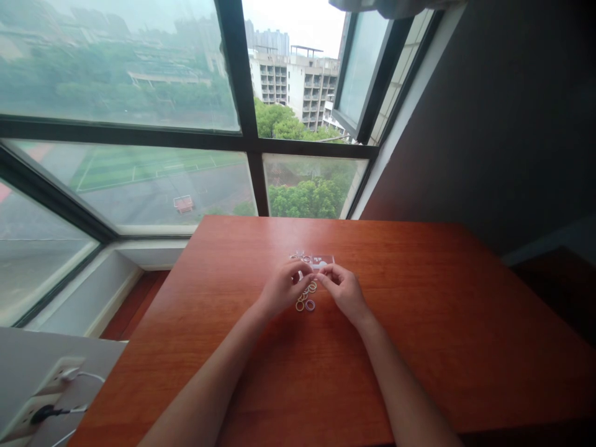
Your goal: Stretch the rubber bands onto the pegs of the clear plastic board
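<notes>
Meeting hands: left hand (285,285) and right hand (345,290), fingertips nearly touching above the middle of the tabletop (428,310); thumb and forefinger of each drawn close together. Whether a small item sits between the tips cannot be told.
Rings, loose: several small rings (312,291), pale and yellowish, lying flat below and between the hands, some overlapping; round, so of no long axis singly. The group trails from just under the fingertips toward the wearer, slightly leftward.
Rings, nearest pair: yellowish ring (299,310) at left, lilac ring (310,310) at right, side by side.
Rings, far cluster: further small pieces (306,259) just beyond the left hand, partly hidden by it.
Clear flat piece: see-through sheet (328,260) beyond the fingertips, its visible far edge running left to right; near part covered by the hands.
Writing: white marks on the sheet, too small to read.
Pose: bare forearms (395,366) slanting inward from the near edge, wrists low, fingers curled.
Window: dark frame (186,135) past the table; buildings (298,81) and trees (305,198) outside.
Sockets, lower left: white plug (69,374), black plug (43,414).
</notes>
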`<state>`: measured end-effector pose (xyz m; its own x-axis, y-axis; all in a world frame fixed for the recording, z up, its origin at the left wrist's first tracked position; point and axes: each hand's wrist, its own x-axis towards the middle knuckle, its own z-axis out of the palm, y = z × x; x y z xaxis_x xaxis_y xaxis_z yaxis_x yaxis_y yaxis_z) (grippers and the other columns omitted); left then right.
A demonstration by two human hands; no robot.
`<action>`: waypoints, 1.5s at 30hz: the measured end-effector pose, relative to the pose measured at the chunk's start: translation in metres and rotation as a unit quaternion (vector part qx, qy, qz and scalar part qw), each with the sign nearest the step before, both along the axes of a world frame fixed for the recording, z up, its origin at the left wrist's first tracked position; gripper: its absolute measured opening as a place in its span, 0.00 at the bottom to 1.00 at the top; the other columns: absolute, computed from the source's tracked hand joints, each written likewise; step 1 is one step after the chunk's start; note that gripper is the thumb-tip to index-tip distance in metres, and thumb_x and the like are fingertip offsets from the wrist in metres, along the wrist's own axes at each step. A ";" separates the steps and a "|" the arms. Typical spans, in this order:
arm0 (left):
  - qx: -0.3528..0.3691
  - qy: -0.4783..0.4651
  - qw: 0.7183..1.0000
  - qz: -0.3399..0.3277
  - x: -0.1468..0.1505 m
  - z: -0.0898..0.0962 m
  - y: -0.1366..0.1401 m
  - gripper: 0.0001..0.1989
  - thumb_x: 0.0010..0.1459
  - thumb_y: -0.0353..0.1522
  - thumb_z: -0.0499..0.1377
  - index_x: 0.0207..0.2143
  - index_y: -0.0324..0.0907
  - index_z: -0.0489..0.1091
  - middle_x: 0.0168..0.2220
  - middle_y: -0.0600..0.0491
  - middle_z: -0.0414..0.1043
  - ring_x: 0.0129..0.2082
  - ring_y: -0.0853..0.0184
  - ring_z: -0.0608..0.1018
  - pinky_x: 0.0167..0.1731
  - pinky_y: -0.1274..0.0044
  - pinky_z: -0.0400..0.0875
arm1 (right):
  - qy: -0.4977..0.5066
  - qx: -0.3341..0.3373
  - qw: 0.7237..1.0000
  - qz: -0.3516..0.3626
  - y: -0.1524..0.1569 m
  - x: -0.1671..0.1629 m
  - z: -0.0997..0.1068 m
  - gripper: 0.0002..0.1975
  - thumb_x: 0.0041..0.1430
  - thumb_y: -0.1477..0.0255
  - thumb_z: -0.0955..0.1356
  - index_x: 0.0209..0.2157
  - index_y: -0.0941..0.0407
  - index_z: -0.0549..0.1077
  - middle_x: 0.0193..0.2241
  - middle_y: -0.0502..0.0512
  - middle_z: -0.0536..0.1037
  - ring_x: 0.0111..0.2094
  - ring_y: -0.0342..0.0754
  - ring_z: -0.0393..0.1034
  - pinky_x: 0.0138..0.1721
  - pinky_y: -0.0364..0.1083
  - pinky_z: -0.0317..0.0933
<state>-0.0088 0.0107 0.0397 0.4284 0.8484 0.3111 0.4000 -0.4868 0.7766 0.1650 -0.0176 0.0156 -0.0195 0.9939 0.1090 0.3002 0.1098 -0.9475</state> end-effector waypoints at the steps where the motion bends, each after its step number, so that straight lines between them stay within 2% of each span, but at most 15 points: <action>1: 0.005 0.008 1.000 0.002 -0.001 0.000 0.000 0.10 0.59 0.35 0.57 0.28 0.39 0.71 0.24 0.55 0.68 0.23 0.73 0.66 0.25 0.81 0.61 | -0.014 0.004 1.000 -0.003 0.000 0.000 0.000 0.14 0.57 0.60 0.66 0.30 0.57 0.71 0.19 0.46 0.63 0.22 0.40 0.54 0.23 0.40 0.49; 6: 0.025 0.038 0.999 0.007 -0.004 0.000 0.002 0.09 0.59 0.33 0.56 0.28 0.39 0.70 0.24 0.55 0.67 0.24 0.73 0.67 0.25 0.81 0.61 | -0.053 0.029 0.998 -0.015 -0.001 0.003 0.004 0.13 0.57 0.61 0.65 0.28 0.57 0.71 0.18 0.45 0.63 0.22 0.40 0.55 0.24 0.40 0.50; 13: 0.040 0.035 0.998 0.036 -0.005 -0.003 0.006 0.08 0.58 0.33 0.57 0.28 0.40 0.70 0.25 0.55 0.70 0.23 0.73 0.67 0.26 0.81 0.61 | -0.088 0.050 0.995 -0.025 0.001 0.003 0.002 0.11 0.57 0.64 0.65 0.29 0.57 0.72 0.19 0.46 0.67 0.22 0.41 0.59 0.25 0.39 0.53; 19: 0.080 0.069 0.985 0.133 -0.003 -0.009 0.019 0.09 0.60 0.35 0.56 0.29 0.41 0.71 0.27 0.54 0.71 0.25 0.71 0.69 0.27 0.79 0.61 | -0.168 0.023 0.982 0.079 -0.001 0.005 0.002 0.06 0.56 0.71 0.67 0.31 0.56 0.76 0.23 0.47 0.74 0.24 0.41 0.64 0.28 0.39 0.55; 23: 0.083 0.087 0.980 0.161 0.000 -0.015 0.023 0.07 0.59 0.35 0.57 0.32 0.42 0.72 0.31 0.53 0.73 0.26 0.71 0.71 0.26 0.79 0.61 | -0.191 -0.007 0.971 0.141 -0.006 0.002 0.003 0.05 0.55 0.73 0.67 0.30 0.55 0.77 0.23 0.47 0.76 0.25 0.40 0.66 0.28 0.39 0.55; 27: 0.079 0.091 0.979 0.165 0.000 -0.018 0.023 0.08 0.60 0.35 0.56 0.38 0.43 0.73 0.35 0.52 0.74 0.25 0.71 0.72 0.26 0.79 0.62 | -0.212 -0.022 0.966 0.148 -0.009 0.001 0.004 0.04 0.53 0.74 0.69 0.29 0.55 0.78 0.22 0.46 0.75 0.24 0.40 0.65 0.27 0.39 0.54; 37: 0.070 0.081 0.984 0.146 -0.013 -0.012 0.020 0.07 0.58 0.30 0.55 0.37 0.42 0.73 0.32 0.54 0.71 0.24 0.72 0.68 0.27 0.79 0.62 | -0.284 -0.013 0.948 0.144 -0.011 0.002 0.009 0.04 0.52 0.74 0.69 0.28 0.53 0.77 0.22 0.46 0.74 0.24 0.40 0.65 0.27 0.39 0.51; 42: 0.067 0.067 0.988 0.125 -0.018 -0.013 0.015 0.08 0.58 0.30 0.54 0.36 0.42 0.73 0.31 0.54 0.71 0.24 0.73 0.68 0.28 0.79 0.62 | -0.243 -0.017 0.959 0.147 -0.008 0.004 0.005 0.04 0.52 0.74 0.68 0.27 0.55 0.76 0.20 0.46 0.73 0.23 0.40 0.64 0.26 0.39 0.52; 45: 0.060 0.054 0.990 0.116 -0.019 -0.014 0.013 0.07 0.58 0.30 0.55 0.35 0.42 0.73 0.30 0.55 0.71 0.24 0.73 0.68 0.28 0.80 0.62 | -0.198 0.006 0.974 0.114 -0.004 0.005 0.002 0.04 0.53 0.74 0.67 0.29 0.56 0.75 0.21 0.46 0.73 0.23 0.40 0.64 0.27 0.39 0.54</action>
<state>-0.0280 0.0233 0.0257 0.2618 0.8879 0.3783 0.5892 -0.4575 0.6660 0.1699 -0.0221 0.0172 -0.2819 0.9575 0.0604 0.6084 0.2271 -0.7604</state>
